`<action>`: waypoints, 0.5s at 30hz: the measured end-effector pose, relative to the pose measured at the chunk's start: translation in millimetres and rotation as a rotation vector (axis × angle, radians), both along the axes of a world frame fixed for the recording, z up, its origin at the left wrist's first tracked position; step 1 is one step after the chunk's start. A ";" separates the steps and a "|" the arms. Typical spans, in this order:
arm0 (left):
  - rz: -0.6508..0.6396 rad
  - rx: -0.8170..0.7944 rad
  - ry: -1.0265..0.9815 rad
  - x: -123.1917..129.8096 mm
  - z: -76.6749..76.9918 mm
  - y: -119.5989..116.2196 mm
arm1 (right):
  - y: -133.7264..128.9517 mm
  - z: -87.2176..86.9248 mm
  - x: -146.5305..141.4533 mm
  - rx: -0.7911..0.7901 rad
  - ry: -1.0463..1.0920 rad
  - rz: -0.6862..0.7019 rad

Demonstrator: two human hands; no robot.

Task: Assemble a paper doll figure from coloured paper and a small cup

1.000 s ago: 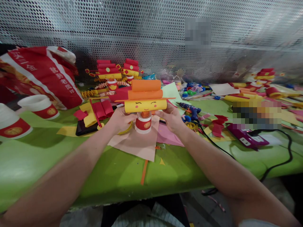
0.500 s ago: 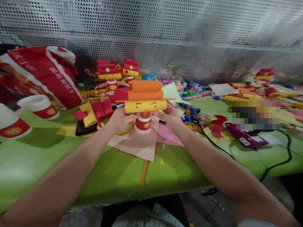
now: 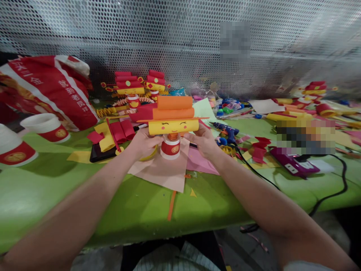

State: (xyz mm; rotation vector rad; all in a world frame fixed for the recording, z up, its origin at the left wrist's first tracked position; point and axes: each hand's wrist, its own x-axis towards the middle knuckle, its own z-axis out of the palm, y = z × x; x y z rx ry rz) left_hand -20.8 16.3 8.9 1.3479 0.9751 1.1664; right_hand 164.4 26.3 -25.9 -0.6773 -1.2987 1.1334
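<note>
A paper figure (image 3: 173,127) stands before me, with a yellow rolled-paper face, drawn smiling features and an orange tiered hat (image 3: 174,108). Under the face, an orange folded neck joins a red-and-white paper cup (image 3: 170,147). My left hand (image 3: 145,143) is closed on the left end of the face roll, its thumb near the cup. At the other end, my right hand (image 3: 203,140) grips the roll the same way. Some fingers of both hands are hidden behind the roll. The cup rests over a pale pink paper sheet (image 3: 166,175).
Paper cups (image 3: 46,128) and a red bag (image 3: 53,90) stand at left. Similar red figures (image 3: 129,88) are at the back. On the right lie a glue gun (image 3: 228,131), a purple power strip (image 3: 295,165) and its black cable. An orange strip (image 3: 172,206) lies in front.
</note>
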 end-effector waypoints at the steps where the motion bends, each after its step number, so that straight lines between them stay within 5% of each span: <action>1: -0.006 -0.002 -0.009 0.2 0.2 -0.2 | 0.3 -0.3 0.7 0.003 -0.001 0.002; 7: -0.030 -0.027 -0.070 1.2 1.3 -1.5 | 7.2 -1.9 10.2 0.008 0.117 -0.169; 15: -0.058 -0.014 -0.102 1.6 0.0 -0.7 | 29.0 4.7 33.0 -0.080 0.295 -0.732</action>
